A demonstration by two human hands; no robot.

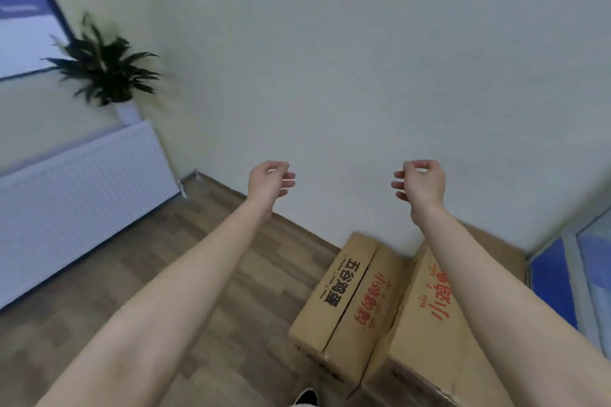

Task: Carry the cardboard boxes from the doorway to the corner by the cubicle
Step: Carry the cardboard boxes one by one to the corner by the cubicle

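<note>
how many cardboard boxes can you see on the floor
2. The lower box lies on the wood floor by the wall; the taller box stands right beside it, partly behind the right forearm. Others may be hidden beyond the frame's bottom edge.

right cardboard box (426, 324) partly hidden behind right forearm (489, 291), shoe (307, 398) cut off below, plant (105, 66) blurred
</note>
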